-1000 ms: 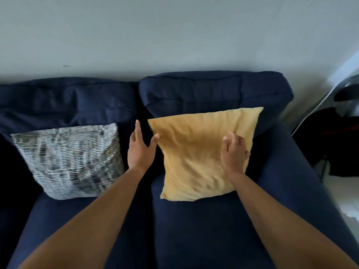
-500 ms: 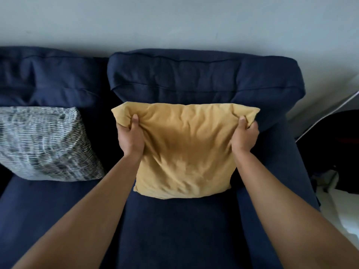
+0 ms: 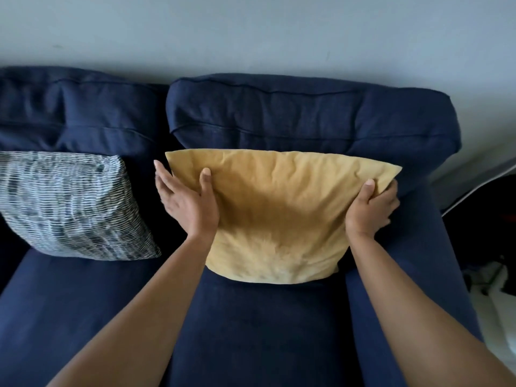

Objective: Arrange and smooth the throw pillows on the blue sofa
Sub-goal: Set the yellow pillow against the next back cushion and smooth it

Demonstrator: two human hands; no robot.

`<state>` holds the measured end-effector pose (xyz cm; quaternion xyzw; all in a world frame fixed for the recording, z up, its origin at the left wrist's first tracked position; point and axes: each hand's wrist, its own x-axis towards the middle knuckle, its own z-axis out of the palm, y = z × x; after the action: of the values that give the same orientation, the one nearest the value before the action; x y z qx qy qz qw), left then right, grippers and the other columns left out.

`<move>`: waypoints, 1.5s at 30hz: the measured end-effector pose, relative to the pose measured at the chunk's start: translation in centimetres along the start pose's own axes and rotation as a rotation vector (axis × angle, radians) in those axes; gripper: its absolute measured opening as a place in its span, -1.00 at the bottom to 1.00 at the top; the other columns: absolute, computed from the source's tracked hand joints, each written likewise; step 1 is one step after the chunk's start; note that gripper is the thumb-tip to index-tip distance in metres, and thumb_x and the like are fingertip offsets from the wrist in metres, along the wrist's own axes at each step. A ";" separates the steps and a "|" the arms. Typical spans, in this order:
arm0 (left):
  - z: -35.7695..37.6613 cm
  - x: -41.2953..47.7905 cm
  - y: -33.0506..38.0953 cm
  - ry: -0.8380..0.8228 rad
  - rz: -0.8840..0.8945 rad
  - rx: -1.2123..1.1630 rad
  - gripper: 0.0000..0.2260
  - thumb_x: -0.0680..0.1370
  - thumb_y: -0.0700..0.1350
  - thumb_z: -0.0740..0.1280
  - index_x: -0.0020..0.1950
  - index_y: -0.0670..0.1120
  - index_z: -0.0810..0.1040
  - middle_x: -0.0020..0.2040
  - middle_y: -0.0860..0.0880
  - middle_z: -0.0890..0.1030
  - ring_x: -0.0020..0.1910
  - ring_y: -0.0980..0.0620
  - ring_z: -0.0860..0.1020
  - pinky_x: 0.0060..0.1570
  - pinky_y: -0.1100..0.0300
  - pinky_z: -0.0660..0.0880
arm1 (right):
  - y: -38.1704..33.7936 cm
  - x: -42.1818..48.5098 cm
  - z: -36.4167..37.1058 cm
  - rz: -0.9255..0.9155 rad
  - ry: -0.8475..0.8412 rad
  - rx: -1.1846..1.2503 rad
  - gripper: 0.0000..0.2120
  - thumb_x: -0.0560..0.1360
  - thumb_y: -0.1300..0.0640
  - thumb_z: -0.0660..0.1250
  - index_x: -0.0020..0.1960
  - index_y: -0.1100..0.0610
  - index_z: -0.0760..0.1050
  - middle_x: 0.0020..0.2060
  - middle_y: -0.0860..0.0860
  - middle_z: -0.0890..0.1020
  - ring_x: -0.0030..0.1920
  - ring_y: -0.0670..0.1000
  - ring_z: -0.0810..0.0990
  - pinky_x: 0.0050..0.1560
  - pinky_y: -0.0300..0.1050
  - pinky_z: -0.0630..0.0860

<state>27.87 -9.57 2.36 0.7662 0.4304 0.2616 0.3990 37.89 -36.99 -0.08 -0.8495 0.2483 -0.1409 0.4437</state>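
Head view: mustard-yellow square fabric pillow (image 3: 276, 216) propped on dark blue fabric sofa (image 3: 279, 331), leaning against right back cushion. Left hand (image 3: 185, 205) spread at its left edge. Right hand (image 3: 368, 208) pinching upper right corner. Grey-and-white woven pillow (image 3: 69, 205) just left.

Both forearms extend forward, bare. Left hand (image 3: 186, 202): fingers loosely spread, thumb on the yellow pillow (image 3: 279, 213), palm against its left edge. Right hand (image 3: 368, 209): pinching the pillow's upper right corner, thumb in front.
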 end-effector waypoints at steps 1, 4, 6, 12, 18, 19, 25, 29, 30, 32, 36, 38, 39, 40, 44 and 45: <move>-0.3 -0.7 0.3 0.039 0.121 0.049 -0.22 0.59 0.23 0.26 0.66 -0.05 -0.03 0.63 -0.17 0.07 0.61 -0.14 0.08 0.55 -0.19 0.03 | -0.4 -0.5 -0.1 -0.060 0.044 -0.055 -0.40 0.63 -0.14 0.07 0.57 0.14 0.14 0.47 0.18 0.32 0.38 0.18 0.41 0.39 0.23 0.24; 0.1 -3.7 0.7 0.016 0.646 0.144 -0.38 0.64 0.07 0.19 0.62 -0.18 0.13 0.62 -0.25 0.08 0.62 -0.24 0.00 0.56 -0.18 -0.14 | -2.5 -3.5 -0.4 -0.440 0.101 -0.085 -0.42 0.66 -0.03 0.09 0.59 0.20 0.09 0.56 0.16 0.23 0.55 0.12 0.22 0.49 0.20 0.13; 1.4 -5.9 -0.1 -0.093 0.855 0.205 -0.45 0.65 -0.01 0.16 0.59 -0.21 0.20 0.61 -0.25 0.13 0.61 -0.27 0.03 0.54 -0.27 -0.11 | -3.5 -6.2 0.4 -0.741 0.014 -0.152 -0.46 0.66 0.00 0.07 0.58 0.20 0.15 0.56 0.15 0.23 0.58 0.11 0.17 0.53 0.11 0.03; 4.7 -4.5 -4.8 -0.261 0.878 0.477 -0.49 0.68 0.02 0.04 0.60 -0.16 0.21 0.62 -0.13 0.13 0.62 -0.13 0.02 0.57 -0.14 -0.18 | -1.0 -8.2 5.0 -1.156 -0.398 -0.523 -0.51 0.67 -0.02 0.01 0.59 0.01 0.18 0.60 0.03 0.17 0.61 0.05 0.06 0.56 0.16 -0.03; 7.6 0.4 -3.4 -0.342 0.982 0.705 -0.44 0.67 0.17 -0.03 0.65 -0.01 0.10 0.65 -0.11 0.08 0.63 -0.16 0.01 0.56 -0.17 -0.21 | 2.7 0.6 4.6 -0.863 -0.265 -0.759 -0.47 0.67 -0.10 -0.09 0.62 -0.03 0.06 0.62 -0.03 0.09 0.61 0.03 0.01 0.55 0.17 -0.10; 8.0 0.9 -3.1 -0.339 0.984 0.716 -0.44 0.67 0.17 -0.03 0.65 0.00 0.09 0.65 -0.11 0.08 0.63 -0.16 0.02 0.56 -0.17 -0.22 | 3.0 1.8 4.1 -0.763 -0.240 -0.758 -0.46 0.66 -0.11 -0.13 0.62 -0.04 0.01 0.62 -0.02 0.04 0.62 0.03 -0.04 0.56 0.20 -0.12; 9.5 1.8 -3.8 -0.357 0.946 0.778 -0.44 0.67 0.15 -0.04 0.66 0.03 0.02 0.66 -0.10 0.03 0.63 -0.15 -0.03 0.55 -0.16 -0.23 | -2.2 -1.8 4.9 -0.793 -0.103 -0.495 -0.43 0.66 -0.06 -0.02 0.61 0.15 0.08 0.61 0.11 0.09 0.61 0.08 0.01 0.57 0.16 -0.17; 9.3 2.4 -4.2 -0.367 0.962 0.759 -0.46 0.67 0.15 -0.09 0.65 0.04 0.00 0.66 -0.09 0.02 0.63 -0.12 -0.04 0.56 -0.15 -0.23 | -1.7 -8.4 9.1 -1.202 -0.272 -0.589 -0.47 0.64 -0.06 0.09 0.57 0.07 0.25 0.57 0.08 0.23 0.58 0.08 0.16 0.54 0.15 0.01; 9.1 2.7 -4.4 -0.360 0.971 0.745 -0.46 0.67 0.14 -0.08 0.65 0.03 0.03 0.66 -0.08 0.04 0.63 -0.11 -0.02 0.56 -0.14 -0.22 | -1.1 -7.9 9.8 -1.180 -0.280 -0.618 -0.49 0.64 -0.08 0.10 0.56 0.01 0.26 0.57 0.06 0.24 0.58 0.08 0.18 0.54 0.16 0.04; 8.5 3.4 -4.6 -0.339 0.977 0.719 -0.46 0.68 0.12 -0.04 0.65 0.01 0.09 0.65 -0.07 0.08 0.63 -0.08 0.02 0.58 -0.12 -0.17 | -0.2 -5.4 10.0 -1.080 -0.270 -0.656 -0.51 0.64 -0.09 0.08 0.56 -0.08 0.25 0.58 0.03 0.24 0.58 0.07 0.17 0.53 0.16 0.04; 7.4 5.0 -5.2 -0.290 0.931 0.697 -0.46 0.67 0.11 -0.02 0.65 -0.01 0.13 0.65 -0.05 0.12 0.63 -0.05 0.04 0.58 -0.13 -0.18 | 1.4 -0.2 8.1 -0.985 -0.211 -0.718 -0.50 0.67 -0.11 -0.04 0.60 -0.13 0.11 0.61 -0.01 0.11 0.61 0.04 0.03 0.55 0.14 -0.07; 6.4 6.1 -6.0 -0.256 0.859 0.713 -0.45 0.66 0.12 -0.01 0.64 -0.01 0.13 0.64 -0.06 0.13 0.63 -0.09 0.05 0.56 -0.16 -0.21 | 2.0 0.8 7.7 -0.937 -0.187 -0.715 -0.50 0.67 -0.11 -0.06 0.60 -0.12 0.09 0.62 0.00 0.08 0.61 0.05 0.00 0.55 0.16 -0.10; 5.8 6.8 -6.5 -0.230 0.781 0.720 -0.44 0.66 0.13 -0.02 0.65 -0.01 0.11 0.64 -0.08 0.12 0.63 -0.12 0.03 0.55 -0.20 -0.22 | 2.2 0.9 7.6 -0.915 -0.172 -0.722 -0.50 0.67 -0.11 -0.07 0.60 -0.12 0.08 0.62 0.00 0.08 0.62 0.05 -0.01 0.55 0.16 -0.11; 5.3 7.3 -7.0 -0.204 0.667 0.719 -0.43 0.66 0.14 -0.05 0.65 -0.02 0.08 0.65 -0.10 0.10 0.63 -0.16 0.01 0.54 -0.26 -0.21 | 2.4 0.8 7.6 -0.897 -0.167 -0.730 -0.50 0.67 -0.11 -0.08 0.61 -0.11 0.07 0.62 0.00 0.07 0.62 0.05 -0.02 0.54 0.15 -0.12; 3.4 6.1 -5.9 -0.008 0.480 0.533 -0.42 0.69 0.10 -0.02 0.64 -0.16 0.04 0.64 -0.25 0.03 0.62 -0.27 -0.05 0.52 -0.34 -0.14 | 2.5 0.3 7.9 -0.878 -0.188 -0.713 -0.49 0.67 -0.10 -0.10 0.61 -0.11 0.03 0.62 0.01 0.04 0.62 0.06 -0.03 0.54 0.13 -0.15; 3.4 4.2 -5.0 0.021 0.576 0.454 -0.42 0.68 0.08 -0.01 0.63 -0.20 0.08 0.62 -0.29 0.05 0.61 -0.31 -0.03 0.53 -0.31 -0.16 | 2.5 0.5 8.0 -0.867 -0.201 -0.703 -0.49 0.67 -0.11 -0.11 0.61 -0.12 0.03 0.62 0.01 0.04 0.62 0.06 -0.04 0.54 0.12 -0.17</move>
<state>30.20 -5.68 -3.38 0.9222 0.2482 0.2692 0.1243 41.22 -32.99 -6.64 -0.9797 -0.1345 -0.1373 0.0570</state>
